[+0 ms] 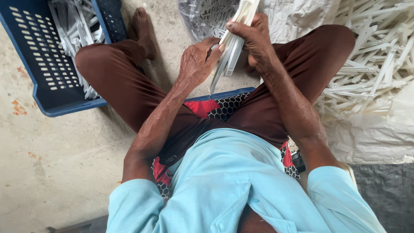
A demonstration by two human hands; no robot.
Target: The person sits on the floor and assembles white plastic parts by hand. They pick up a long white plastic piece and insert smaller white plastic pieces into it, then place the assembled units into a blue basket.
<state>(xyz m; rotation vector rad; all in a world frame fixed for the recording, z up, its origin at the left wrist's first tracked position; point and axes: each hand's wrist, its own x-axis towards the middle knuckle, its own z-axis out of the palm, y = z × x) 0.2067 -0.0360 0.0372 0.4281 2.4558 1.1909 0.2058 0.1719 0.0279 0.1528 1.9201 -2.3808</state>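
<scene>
status from the head view: person sits cross-legged on the concrete floor (64,172), on a red and black patterned mat (215,108).

right hand (254,36) is clenched around a bundle of white plastic strips (235,36), held upright between the knees, top end out of frame. left hand (196,62) is on the lower part of the same bundle, fingers (213,47) pinching or steadying one strip; whether it's pulling a piece free or squaring the stack, cannot tell. so both hands are grasping, neither released.

progress, as a judgement:
- blue perforated crate (47,64) at the person's left already holds a fair load of the same white strips, lying roughly lengthwise. looks partly filled, not to the rim; only part of it is in frame.
- loose heap of white strips (371,56) at the person's right, on white sheeting (379,133), is large and jumbled. plenty unhandled.
- clear plastic bag (202,17) with more white pieces lies ahead, just beyond the hands. contents too small to tell apart.

read: mid-run. one bundle in hand, some stock in the crate, the bulk on the right unsorted. judging by heap versus crate, more is left than done.
</scene>
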